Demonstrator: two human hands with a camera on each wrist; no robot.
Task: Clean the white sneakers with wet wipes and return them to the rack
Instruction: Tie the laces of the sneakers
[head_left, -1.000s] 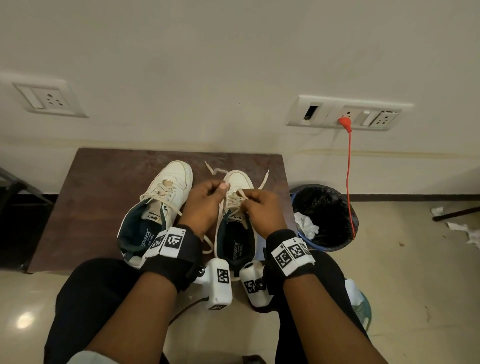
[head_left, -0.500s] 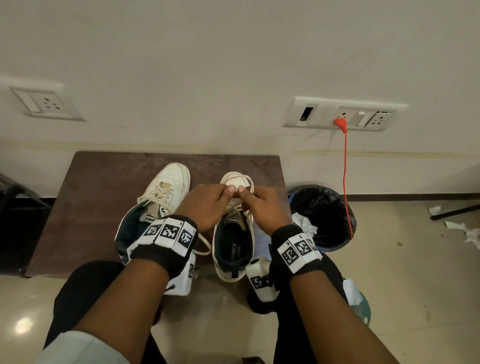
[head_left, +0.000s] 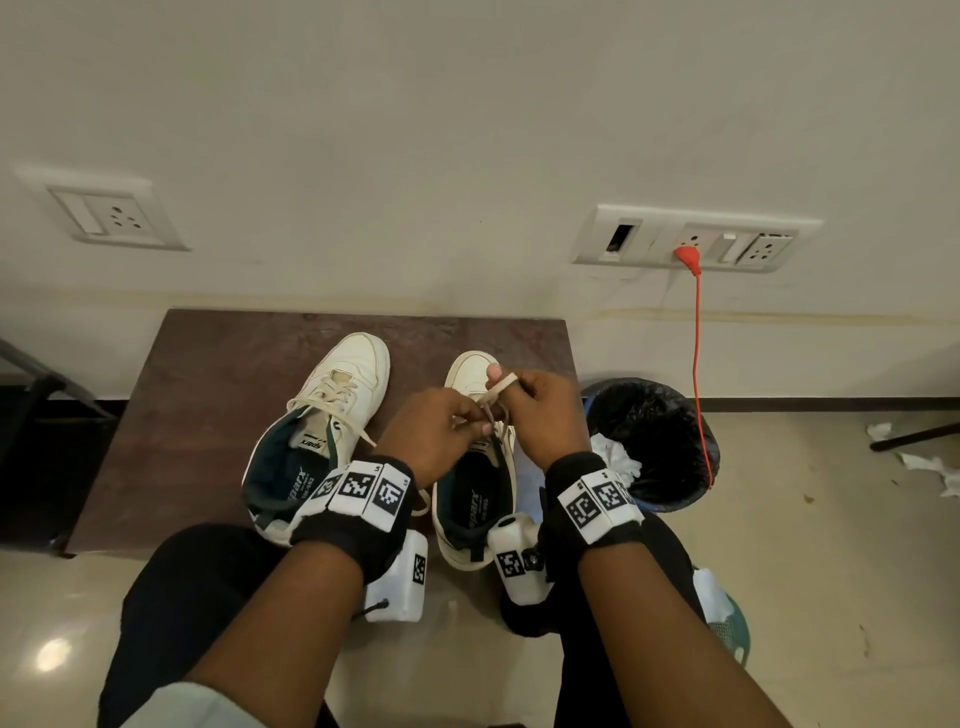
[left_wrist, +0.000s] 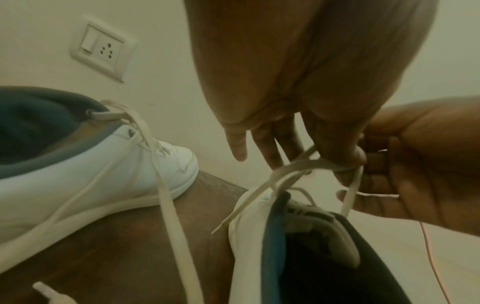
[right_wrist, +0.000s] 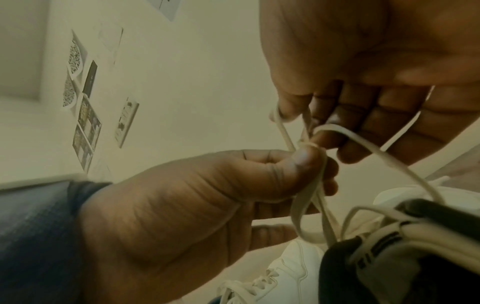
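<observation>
Brown table (head_left: 197, 415) by wall w/ sockets; both grips, left hand (head_left: 431, 436) & right hand (head_left: 540, 415), pinch sneaker's lace (head_left: 501, 382).

Head camera looked forward and down from above seated person's lap at low table (head_left: 218, 415) against wall. Left wrist camera sat close under left hand (left_wrist: 298, 72), facing wall. Right wrist camera, equally close, faced leftward. All views shared laces (right_wrist: 309, 195) between both hands.
</observation>
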